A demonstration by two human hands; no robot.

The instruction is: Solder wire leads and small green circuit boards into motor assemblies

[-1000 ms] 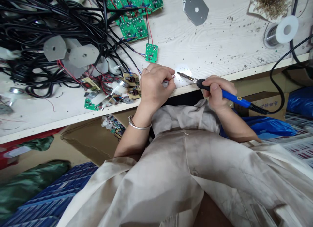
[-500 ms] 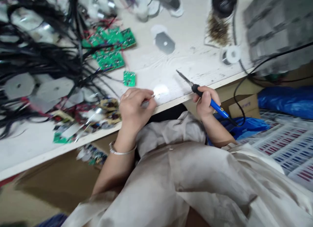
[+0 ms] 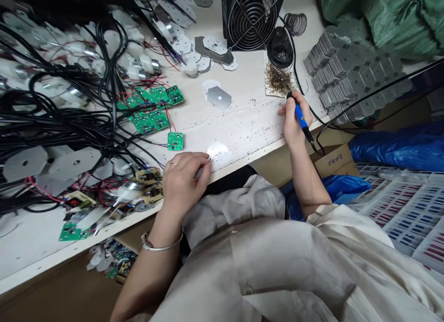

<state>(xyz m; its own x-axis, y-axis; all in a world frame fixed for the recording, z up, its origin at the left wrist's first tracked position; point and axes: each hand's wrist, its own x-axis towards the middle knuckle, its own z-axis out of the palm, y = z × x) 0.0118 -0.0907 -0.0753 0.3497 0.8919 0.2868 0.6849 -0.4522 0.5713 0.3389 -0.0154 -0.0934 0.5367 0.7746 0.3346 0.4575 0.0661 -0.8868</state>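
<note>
My right hand (image 3: 296,120) is closed around the blue handle of a soldering iron (image 3: 301,116), whose cable trails from the near end. The iron's tip is hard to make out, by a square pad (image 3: 277,79) strewn with brown crumbs. My left hand (image 3: 185,181) rests at the table's front edge, thumb and forefinger pinched together on what look like thin wires (image 3: 210,160). These lie at the left side of a round white perforated disc (image 3: 222,151). A small green circuit board (image 3: 175,140) lies just beyond my left hand.
Black cables (image 3: 69,109), motors and larger green boards (image 3: 149,120) crowd the left. A black fan (image 3: 255,16) stands at the back, near a dark bowl (image 3: 280,46). Stacked grey plates (image 3: 347,77) fill the right. A grey hexagonal plate (image 3: 219,97) lies mid-table.
My right hand has moved the soldering iron forward, away from my body, to the crumb-strewn pad. My left hand stays by the white disc. The camera view has shifted, showing more of the table's back.
</note>
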